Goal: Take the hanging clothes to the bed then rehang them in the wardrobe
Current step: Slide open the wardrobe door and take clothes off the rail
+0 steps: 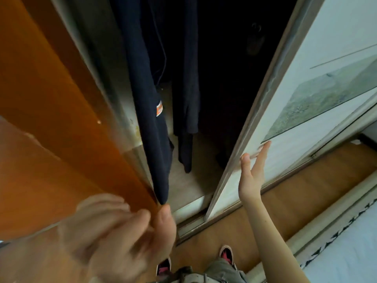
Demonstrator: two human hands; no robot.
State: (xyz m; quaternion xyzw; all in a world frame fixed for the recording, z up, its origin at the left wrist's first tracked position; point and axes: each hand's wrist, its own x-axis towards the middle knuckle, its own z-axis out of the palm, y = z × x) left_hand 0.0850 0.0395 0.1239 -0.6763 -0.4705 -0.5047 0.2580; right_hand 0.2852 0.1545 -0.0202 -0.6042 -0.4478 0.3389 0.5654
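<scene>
I look down into an open wardrobe. A dark navy garment with a small orange label hangs at its left side, and another dark garment hangs just right of it. My left hand, blurred, is close to the camera with thumb and fingers at the edge of the orange sliding door. My right hand lies flat with straight fingers against the white sliding door. Neither hand touches the clothes.
The wardrobe's deep interior is dark. The white door carries a greenish picture. Wooden floor runs along the door track. A white bed edge with a dark pattern is at the lower right. My shoes show below.
</scene>
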